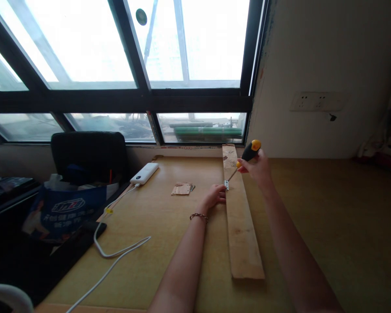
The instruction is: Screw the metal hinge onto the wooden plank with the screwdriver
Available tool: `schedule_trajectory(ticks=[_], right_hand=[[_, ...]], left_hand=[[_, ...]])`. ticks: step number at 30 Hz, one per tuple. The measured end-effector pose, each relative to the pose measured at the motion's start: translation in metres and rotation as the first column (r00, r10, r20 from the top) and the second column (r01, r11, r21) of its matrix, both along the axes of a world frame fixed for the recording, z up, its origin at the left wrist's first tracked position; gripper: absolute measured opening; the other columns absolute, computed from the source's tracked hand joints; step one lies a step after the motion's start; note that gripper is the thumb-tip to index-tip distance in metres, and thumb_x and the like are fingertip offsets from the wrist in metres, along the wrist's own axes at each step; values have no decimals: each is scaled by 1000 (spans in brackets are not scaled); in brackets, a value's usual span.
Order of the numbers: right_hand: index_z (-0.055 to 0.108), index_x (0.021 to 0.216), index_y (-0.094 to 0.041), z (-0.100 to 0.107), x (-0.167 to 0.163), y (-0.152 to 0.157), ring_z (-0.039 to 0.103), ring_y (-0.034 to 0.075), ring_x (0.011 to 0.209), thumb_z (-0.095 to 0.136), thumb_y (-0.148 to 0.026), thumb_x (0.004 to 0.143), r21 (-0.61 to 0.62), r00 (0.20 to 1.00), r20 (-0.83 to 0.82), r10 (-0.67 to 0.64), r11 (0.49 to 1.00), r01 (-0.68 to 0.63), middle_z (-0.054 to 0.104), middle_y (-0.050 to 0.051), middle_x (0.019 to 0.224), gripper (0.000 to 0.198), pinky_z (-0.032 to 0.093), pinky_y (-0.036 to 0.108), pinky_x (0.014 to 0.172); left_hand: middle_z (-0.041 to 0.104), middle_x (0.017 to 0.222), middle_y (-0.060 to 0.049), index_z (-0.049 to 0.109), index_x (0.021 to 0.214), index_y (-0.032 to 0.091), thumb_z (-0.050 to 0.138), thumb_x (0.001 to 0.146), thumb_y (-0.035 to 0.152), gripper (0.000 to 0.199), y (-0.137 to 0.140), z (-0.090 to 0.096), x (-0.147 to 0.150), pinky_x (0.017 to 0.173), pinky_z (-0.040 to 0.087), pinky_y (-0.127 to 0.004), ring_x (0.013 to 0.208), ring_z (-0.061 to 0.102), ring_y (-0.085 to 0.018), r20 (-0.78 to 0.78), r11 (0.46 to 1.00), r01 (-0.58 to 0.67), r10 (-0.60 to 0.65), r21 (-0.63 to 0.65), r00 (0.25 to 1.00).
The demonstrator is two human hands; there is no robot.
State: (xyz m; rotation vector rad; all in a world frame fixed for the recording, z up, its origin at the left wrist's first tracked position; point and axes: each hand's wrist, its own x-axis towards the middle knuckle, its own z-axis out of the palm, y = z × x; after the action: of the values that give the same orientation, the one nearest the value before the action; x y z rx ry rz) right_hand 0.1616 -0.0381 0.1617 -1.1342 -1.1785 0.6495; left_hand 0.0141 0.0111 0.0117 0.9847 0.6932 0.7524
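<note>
From the head view, the only one I have here, I see both hands at one wooden board; it lies flat on the tabletop, lengthwise, with its far end close to the wall under the window; on the left edge of this board, beyond its middle, there is a small metal plate with holes.

My right hand has its fingers closed around the screwdriver, near the yellow collar where the handle meets the shaft; the tool is tilted, its handle up and to the right, its shaft down toward the metal plate; the tip is too small for me to tell if it sits in a screw.

My left hand wears a bracelet at the wrist; its bent fingers are at the board's left edge, just beside the plate; whether they pinch it, I cannot tell.

To the left of this hand lie a torn piece of card and some screws, side by side; farther left is a white power bank, with a white cable plugged into it.
</note>
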Motion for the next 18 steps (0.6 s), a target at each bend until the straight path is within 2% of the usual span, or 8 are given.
schedule_trajectory(ticks=[4, 14, 18], right_hand=[[35, 85, -21, -1, 4, 2, 62, 13, 47, 70, -47, 54, 26, 999, -35, -15, 1000, 16, 60, 3, 89, 54, 55, 26, 44], [35, 84, -22, -15, 3, 13, 62, 16, 47, 72, -47, 51, -30, 1000, -15, -19, 999, 18, 61, 5, 92, 56, 54, 27, 43], [36, 87, -22, -12, 4, 12, 62, 15, 48, 71, -46, 53, -19, 999, 3, -39, 999, 39, 62, 5, 90, 54, 53, 26, 43]], left_hand=[[63, 82, -11, 54, 85, 12, 58, 66, 24, 23, 0, 1, 1, 60, 51, -29, 69, 62, -17, 37, 999, -34, 34, 11, 999], [62, 78, -7, 55, 75, 13, 58, 65, 20, 13, 1, -1, 4, 61, 49, -25, 70, 60, -15, 57, 996, -90, 88, 26, 994], [62, 76, -6, 55, 73, 13, 58, 64, 19, 11, 1, -1, 6, 64, 49, -25, 70, 60, -15, 57, 993, -119, 118, 20, 991]])
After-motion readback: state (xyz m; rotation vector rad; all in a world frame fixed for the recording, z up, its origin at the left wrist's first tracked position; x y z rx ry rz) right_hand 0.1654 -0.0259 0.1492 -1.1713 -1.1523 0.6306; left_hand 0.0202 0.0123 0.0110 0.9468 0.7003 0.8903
